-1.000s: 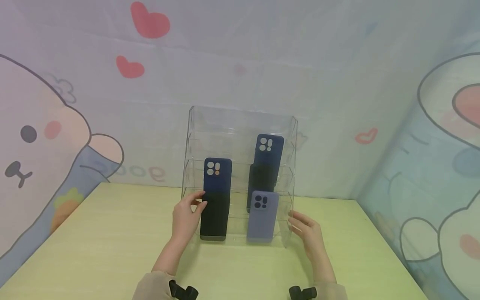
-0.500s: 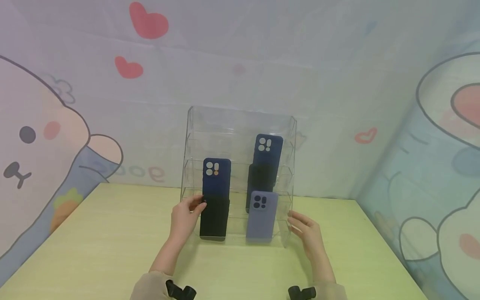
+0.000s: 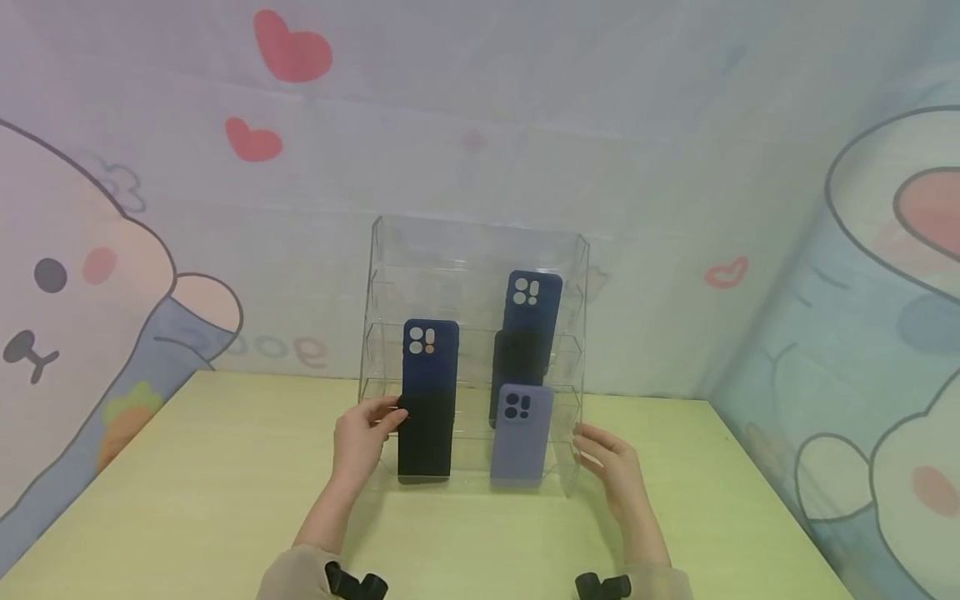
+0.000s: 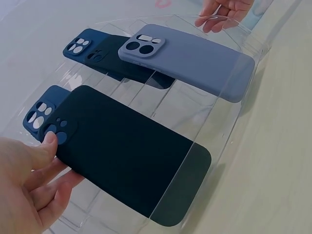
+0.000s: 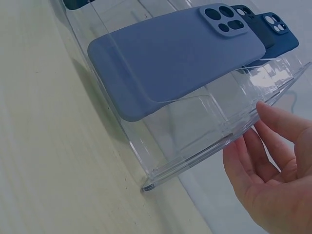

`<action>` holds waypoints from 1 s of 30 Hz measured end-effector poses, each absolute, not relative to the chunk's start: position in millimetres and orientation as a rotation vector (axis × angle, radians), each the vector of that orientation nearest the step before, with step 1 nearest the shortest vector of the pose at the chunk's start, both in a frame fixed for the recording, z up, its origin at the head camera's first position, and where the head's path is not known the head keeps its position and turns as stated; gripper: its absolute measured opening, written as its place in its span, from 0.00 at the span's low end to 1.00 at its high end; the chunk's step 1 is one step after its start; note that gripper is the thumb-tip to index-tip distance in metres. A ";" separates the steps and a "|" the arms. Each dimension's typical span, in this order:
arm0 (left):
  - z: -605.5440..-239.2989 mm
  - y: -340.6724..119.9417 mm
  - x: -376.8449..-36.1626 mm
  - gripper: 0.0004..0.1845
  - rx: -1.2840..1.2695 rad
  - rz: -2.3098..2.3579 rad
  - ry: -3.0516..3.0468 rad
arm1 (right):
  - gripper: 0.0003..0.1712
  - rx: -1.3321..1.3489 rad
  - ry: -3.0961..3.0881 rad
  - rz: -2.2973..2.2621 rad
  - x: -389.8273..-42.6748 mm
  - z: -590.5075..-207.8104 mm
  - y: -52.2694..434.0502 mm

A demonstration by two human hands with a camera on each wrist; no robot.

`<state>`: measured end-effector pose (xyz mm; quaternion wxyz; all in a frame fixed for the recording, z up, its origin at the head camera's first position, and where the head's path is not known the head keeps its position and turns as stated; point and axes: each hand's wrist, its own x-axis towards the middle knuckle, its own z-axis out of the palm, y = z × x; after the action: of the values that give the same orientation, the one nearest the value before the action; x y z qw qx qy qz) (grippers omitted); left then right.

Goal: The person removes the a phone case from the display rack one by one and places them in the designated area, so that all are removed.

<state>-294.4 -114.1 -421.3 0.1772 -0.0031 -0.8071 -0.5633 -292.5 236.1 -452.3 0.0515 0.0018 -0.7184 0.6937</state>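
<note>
A clear tiered display rack (image 3: 480, 492) stands on the table. My left hand (image 3: 358, 440) pinches the upper left corner of a black phone case (image 4: 124, 151), thumb on its camera cutout and fingers behind. The lower end of this case sits behind the rack's front lip. A dark blue phone case (image 3: 431, 362) rises behind it, its lower part hidden. My right hand (image 5: 273, 165) touches the rack's right side edge with its fingertips. To the right, a lavender phone case (image 5: 170, 63) leans in the front tier.
Behind the lavender case lean another black phone case (image 3: 519, 354) and another dark blue phone case (image 3: 533, 300) on higher tiers. The pale yellow table (image 3: 247, 475) extends around the rack. A printed cartoon backdrop (image 3: 465, 100) hangs behind.
My left hand has slid slightly down and left along the black case's edge. The right hand stays at the rack's side. The head view has shifted a little.
</note>
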 end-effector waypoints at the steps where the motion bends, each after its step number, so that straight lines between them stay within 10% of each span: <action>1: -420.8 -113.7 -294.2 0.16 -0.006 -1.587 -2.284 | 0.26 0.008 -2.189 2.109 -292.3 -452.1 236.1; 30: -390.6 -76.0 -270.8 0.16 0.098 -1.983 -1.962 | 0.25 -0.041 -2.165 2.150 -289.6 -443.7 233.3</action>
<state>-270.8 -76.0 -390.6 0.1744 0.0346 -0.6920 -0.6996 -289.6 233.3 -443.7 0.0453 -0.0134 -0.7088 0.7038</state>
